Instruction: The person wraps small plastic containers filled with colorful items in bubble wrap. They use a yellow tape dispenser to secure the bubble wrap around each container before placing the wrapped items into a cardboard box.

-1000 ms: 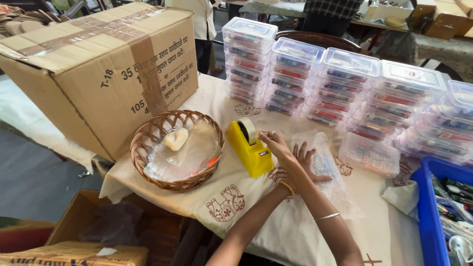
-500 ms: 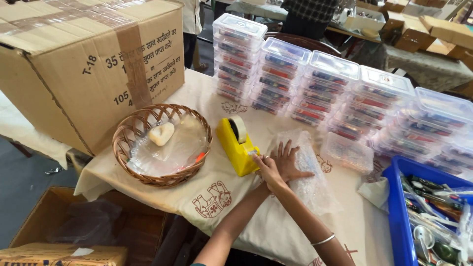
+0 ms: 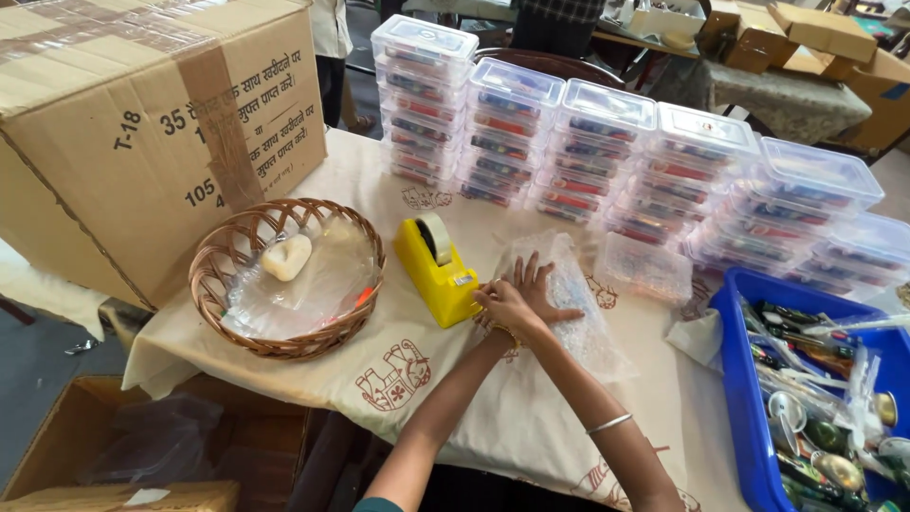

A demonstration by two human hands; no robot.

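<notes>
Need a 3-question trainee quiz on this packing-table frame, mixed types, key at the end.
1. True or false: the yellow tape dispenser stands inside the wicker basket.
2. What do both hands press on? A) bubble-wrap packet B) cardboard box C) blue tray
3. Fill in: the blue tray sits at the table's ___ edge.

Key:
1. False; it stands on the cloth beside the basket.
2. A; left hand and right hand overlap on the bubble-wrap packet.
3. Right.

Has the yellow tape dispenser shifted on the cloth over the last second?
No. The yellow tape dispenser sits in the same spot between the wicker basket and the hands; only the head camera moved, so its place in frame changed.
</notes>
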